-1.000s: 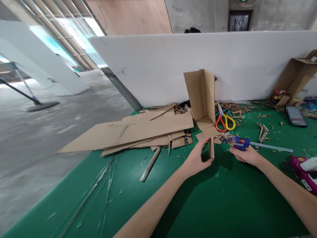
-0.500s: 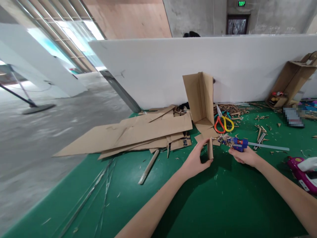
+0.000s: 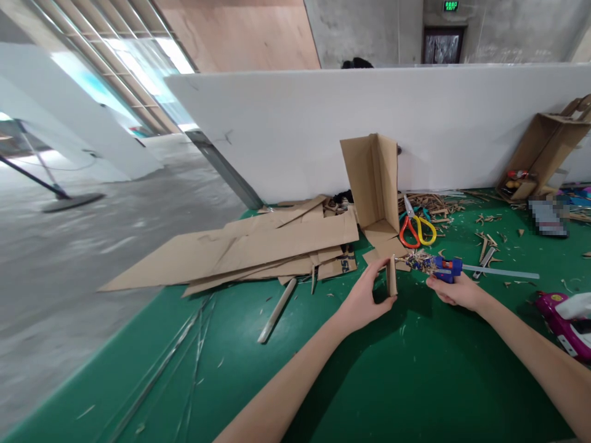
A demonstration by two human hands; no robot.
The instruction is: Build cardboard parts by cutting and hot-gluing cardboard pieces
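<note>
My left hand (image 3: 369,295) grips a small cardboard piece (image 3: 392,277) upright, thumb at its lower end and fingers at its top. My right hand (image 3: 455,291) is wrapped round the handle of a blue glue gun (image 3: 444,269). The gun's nozzle points left and sits at the upper edge of the piece; whether it touches I cannot tell. Debris clings to the gun's front, and a clear glue stick (image 3: 503,272) sticks out of its back. Behind the hands, a folded cardboard form (image 3: 373,184) stands upright. Scissors (image 3: 418,229) with red and yellow handles lie beside it.
Cardboard sheets (image 3: 258,252) are stacked on the left of the green table (image 3: 221,363). A white partition (image 3: 286,135) runs along the back. On the right are a cardboard box (image 3: 535,154), a phone-like object (image 3: 548,218) and a magenta container (image 3: 561,320). Cardboard scraps (image 3: 434,206) lie near the scissors.
</note>
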